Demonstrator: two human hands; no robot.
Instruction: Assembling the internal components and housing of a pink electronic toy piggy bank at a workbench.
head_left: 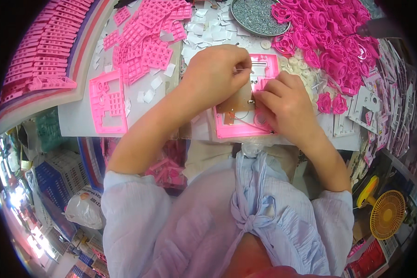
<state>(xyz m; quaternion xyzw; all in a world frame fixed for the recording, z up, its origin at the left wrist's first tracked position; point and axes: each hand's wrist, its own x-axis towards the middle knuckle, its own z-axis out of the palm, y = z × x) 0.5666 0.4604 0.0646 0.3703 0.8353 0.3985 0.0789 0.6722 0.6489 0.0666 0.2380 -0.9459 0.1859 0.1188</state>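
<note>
A pink plastic housing lies in front of me on the table, with a brown circuit board and thin wires inside it. Over its upper left part my left hand is closed in a pinch. A thin pale piece shows at those fingertips, too small to name. My right hand rests at the housing's right side, fingers curled in against the board's edge. What the right fingertips hold, if anything, is hidden.
Left of me lies another pink housing, below a heap of pink keypad pieces. White paper bits are scattered behind. A round tray of screws stands beside a magenta pile of round parts. Stacked pink parts fill the far left.
</note>
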